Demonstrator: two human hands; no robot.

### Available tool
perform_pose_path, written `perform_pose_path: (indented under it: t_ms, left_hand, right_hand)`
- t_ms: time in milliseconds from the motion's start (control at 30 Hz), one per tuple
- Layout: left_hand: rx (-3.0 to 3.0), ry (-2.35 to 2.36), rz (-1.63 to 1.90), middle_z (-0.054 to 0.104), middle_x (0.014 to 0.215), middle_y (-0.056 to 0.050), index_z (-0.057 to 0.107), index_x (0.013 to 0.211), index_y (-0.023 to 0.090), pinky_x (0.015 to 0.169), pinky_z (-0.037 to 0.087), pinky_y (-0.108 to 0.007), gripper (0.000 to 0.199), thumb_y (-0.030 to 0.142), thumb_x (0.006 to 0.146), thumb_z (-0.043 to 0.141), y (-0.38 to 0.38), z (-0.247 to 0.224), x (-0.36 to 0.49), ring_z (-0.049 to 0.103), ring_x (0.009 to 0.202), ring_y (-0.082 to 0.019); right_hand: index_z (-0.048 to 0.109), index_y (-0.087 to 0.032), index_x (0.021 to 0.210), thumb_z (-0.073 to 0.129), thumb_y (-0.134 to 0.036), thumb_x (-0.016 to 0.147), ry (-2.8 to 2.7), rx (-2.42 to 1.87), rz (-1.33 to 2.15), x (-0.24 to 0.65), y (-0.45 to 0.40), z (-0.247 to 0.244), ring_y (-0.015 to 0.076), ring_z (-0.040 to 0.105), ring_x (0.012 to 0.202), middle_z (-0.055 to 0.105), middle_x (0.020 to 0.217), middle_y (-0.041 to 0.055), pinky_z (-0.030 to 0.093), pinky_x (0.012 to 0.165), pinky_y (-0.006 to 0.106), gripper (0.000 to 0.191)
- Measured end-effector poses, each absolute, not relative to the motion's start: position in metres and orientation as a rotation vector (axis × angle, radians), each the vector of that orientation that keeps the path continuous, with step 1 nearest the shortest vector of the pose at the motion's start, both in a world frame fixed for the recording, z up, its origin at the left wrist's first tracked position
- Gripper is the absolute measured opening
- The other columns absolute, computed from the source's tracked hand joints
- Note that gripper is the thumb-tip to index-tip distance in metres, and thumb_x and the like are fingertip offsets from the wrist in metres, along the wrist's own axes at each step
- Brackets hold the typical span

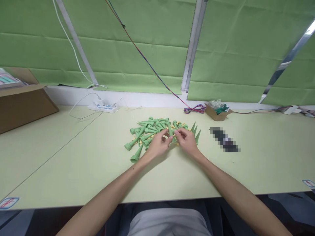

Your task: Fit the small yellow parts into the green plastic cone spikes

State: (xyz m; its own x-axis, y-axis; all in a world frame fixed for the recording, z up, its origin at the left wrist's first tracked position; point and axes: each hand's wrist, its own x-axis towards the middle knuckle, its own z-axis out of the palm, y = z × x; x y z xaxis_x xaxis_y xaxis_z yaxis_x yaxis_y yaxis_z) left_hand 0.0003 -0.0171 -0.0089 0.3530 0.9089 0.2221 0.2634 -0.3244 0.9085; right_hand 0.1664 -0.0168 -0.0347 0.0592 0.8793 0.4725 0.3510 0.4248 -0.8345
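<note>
My left hand [159, 141] is closed in a pinch around a green plastic plant watering spike [170, 128], held with its narrow end pointing up and away. Beside it, my right hand [187, 141] is pinched close against the spike's side; whatever lies between its fingertips is too small to make out. Around and beyond both hands spreads a loose pile of similar green spikes [137, 154], mixed with small yellow cross-shaped pieces [183, 124]. A few spikes poke out to the right of my right hand, their tips pointing away. Part of the pile is hidden behind my hands.
A small cardboard box [218, 114] with clear plastic and green material stands at the back, beside bundled red-blue wires [195, 109]. Right of the pile lies a blurred-out dark object [224, 140]. A white power strip [104, 107] and a large cardboard box [24, 106] are leftward.
</note>
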Motion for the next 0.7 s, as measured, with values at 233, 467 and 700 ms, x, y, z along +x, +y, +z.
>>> perform_pose_path:
  t_ms: [233,467,700]
  left_hand:
    - [1.931,1.130,1.083,0.068,0.099,-0.008,0.065,0.090,0.018,0.064,0.044,-0.028,0.017,0.034,0.087,0.061,-0.012,-0.017,0.001,0.057,0.071,-0.016]
    - [2.026,1.139,1.132,0.066,0.098,-0.007,0.067,0.096,0.017,0.070,0.047,-0.030,0.015,0.030,0.089,0.061,-0.009,-0.022,-0.001,0.058,0.070,-0.016]
    - [2.133,1.158,1.152,0.065,0.098,-0.007,0.068,0.097,0.017,0.070,0.050,-0.030,0.012,0.025,0.090,0.062,-0.009,-0.021,-0.002,0.060,0.071,-0.016]
  right_hand:
    - [0.056,-0.021,0.072,0.059,-0.056,0.092,-1.523,-1.133,0.585,0.166,-0.016,-0.036,0.0130,0.039,0.053,0.047,0.059,-0.0020,0.030,0.052,0.028,0.040]
    - [0.057,-0.021,0.073,0.059,-0.056,0.092,-1.525,-1.130,0.590,0.166,-0.016,-0.037,0.0132,0.041,0.053,0.050,0.060,-0.0014,0.031,0.051,0.028,0.039]
    - [0.058,-0.020,0.075,0.058,-0.054,0.092,-1.532,-1.135,0.597,0.165,-0.016,-0.037,0.0131,0.042,0.052,0.050,0.061,-0.0012,0.031,0.051,0.028,0.037]
